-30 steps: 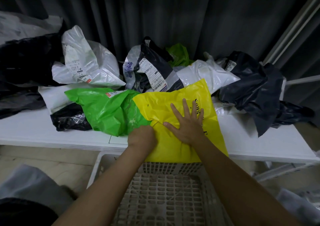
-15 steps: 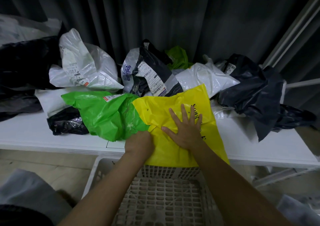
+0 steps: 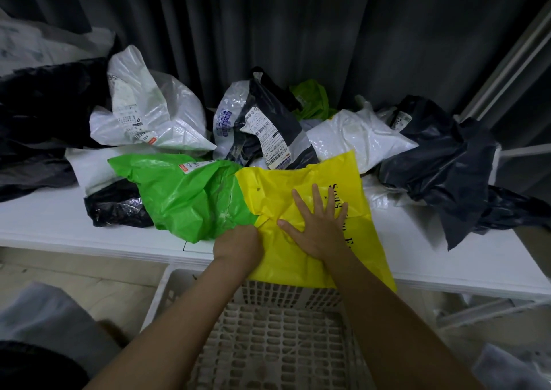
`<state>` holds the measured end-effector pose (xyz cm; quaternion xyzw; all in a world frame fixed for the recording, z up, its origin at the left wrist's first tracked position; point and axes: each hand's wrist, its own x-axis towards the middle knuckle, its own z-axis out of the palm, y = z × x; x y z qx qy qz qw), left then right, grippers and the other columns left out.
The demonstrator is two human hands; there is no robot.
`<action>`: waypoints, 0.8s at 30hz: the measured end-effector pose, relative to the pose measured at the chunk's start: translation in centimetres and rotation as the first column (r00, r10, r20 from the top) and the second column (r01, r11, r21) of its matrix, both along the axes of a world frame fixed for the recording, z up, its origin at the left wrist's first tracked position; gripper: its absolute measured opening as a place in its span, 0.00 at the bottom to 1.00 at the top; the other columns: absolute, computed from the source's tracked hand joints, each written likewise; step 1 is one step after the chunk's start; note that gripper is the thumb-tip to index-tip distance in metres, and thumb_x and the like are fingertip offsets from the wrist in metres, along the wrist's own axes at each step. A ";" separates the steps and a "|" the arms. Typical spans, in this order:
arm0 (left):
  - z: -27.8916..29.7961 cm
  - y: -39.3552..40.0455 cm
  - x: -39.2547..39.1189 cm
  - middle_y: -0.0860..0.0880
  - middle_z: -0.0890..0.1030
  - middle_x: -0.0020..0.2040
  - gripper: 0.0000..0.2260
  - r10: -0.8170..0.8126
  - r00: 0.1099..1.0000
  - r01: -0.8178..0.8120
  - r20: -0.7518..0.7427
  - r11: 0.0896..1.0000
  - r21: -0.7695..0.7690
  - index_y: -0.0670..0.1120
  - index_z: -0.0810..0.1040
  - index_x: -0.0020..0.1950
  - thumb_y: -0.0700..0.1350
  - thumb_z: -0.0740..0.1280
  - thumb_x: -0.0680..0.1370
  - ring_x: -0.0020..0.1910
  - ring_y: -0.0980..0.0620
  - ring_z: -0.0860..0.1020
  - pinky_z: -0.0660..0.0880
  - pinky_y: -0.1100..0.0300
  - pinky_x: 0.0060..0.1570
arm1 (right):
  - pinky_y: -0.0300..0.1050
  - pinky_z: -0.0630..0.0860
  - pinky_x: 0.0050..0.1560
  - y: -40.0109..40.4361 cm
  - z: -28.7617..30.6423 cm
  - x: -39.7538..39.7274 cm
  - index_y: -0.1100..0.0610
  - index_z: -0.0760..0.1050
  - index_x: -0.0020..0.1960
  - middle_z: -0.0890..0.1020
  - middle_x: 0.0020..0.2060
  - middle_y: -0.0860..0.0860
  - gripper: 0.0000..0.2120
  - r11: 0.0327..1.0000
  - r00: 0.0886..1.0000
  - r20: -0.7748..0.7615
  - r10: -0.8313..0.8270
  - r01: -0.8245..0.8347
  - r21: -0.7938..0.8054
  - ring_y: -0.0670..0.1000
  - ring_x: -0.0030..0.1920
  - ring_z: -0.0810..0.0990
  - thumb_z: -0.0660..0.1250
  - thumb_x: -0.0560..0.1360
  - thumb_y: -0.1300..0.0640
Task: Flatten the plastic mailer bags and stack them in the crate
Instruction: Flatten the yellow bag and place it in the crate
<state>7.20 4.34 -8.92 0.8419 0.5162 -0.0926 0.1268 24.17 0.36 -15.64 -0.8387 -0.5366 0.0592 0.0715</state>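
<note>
A yellow mailer bag point(image 3: 301, 180) with black lettering lies on the white table point(image 3: 44, 219), its near edge hanging over the table's front. My right hand point(image 3: 316, 225) presses flat on its middle, fingers spread. My left hand point(image 3: 237, 242) grips the bag's creased left edge with curled fingers. Below the table edge stands a white perforated crate point(image 3: 268, 345); no bag shows inside it.
A crumpled green bag point(image 3: 190, 198) touches the yellow one on the left. Behind lie white bags point(image 3: 143, 115), a black-and-white labelled bag point(image 3: 262, 127), a white bag point(image 3: 357, 136) and dark bags point(image 3: 441, 163). A grey curtain hangs behind; metal rails stand at right.
My right hand has slid slightly up and right over the yellow bag. My left hand keeps its hold on the left edge.
</note>
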 end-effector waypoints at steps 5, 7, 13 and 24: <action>-0.3 0.0 0.0 0.40 0.77 0.61 0.13 -0.007 1.000 0.007 -0.021 1.000 -0.002 0.40 0.76 0.59 0.41 0.57 0.79 0.59 0.40 0.77 0.73 0.54 0.54 | 0.68 0.31 0.68 0.1 -0.6 0.0 0.35 0.39 0.75 0.38 0.77 0.50 0.40 1.000 1.000 -0.006 -0.011 0.011 -0.013 0.59 0.75 0.32 0.42 0.68 0.21; -0.1 -0.1 -0.2 0.40 0.77 0.60 0.12 -0.010 0.999 0.010 -0.032 1.000 0.014 0.40 0.75 0.59 0.40 0.57 0.79 0.59 0.40 0.77 0.73 0.54 0.54 | 0.68 0.31 0.68 0.2 -0.5 -0.1 0.35 0.40 0.75 0.39 0.78 0.50 0.40 0.999 1.000 -0.019 -0.020 0.019 -0.042 0.59 0.75 0.32 0.43 0.68 0.22; 0.3 -1.3 0.4 0.45 0.78 0.52 0.10 -0.126 0.991 0.131 -0.038 0.906 0.402 0.44 0.74 0.58 0.42 0.62 0.77 0.51 0.44 0.79 0.77 0.54 0.40 | 0.68 0.32 0.69 0.8 0.8 -0.4 0.38 0.40 0.76 0.39 0.78 0.52 0.40 0.978 1.000 -0.008 -0.025 0.023 -0.206 0.61 0.75 0.34 0.43 0.69 0.22; -2.6 -0.7 1.3 0.43 0.36 0.77 0.37 -0.299 0.954 0.301 -0.035 0.942 0.150 0.50 0.40 0.78 0.60 0.58 0.79 0.76 0.42 0.36 0.43 0.40 0.72 | 0.59 0.57 0.69 -6.8 3.5 3.1 0.50 0.47 0.78 0.54 0.76 0.59 0.38 0.911 0.893 -0.262 -0.366 0.401 0.093 0.62 0.73 0.56 0.63 0.76 0.43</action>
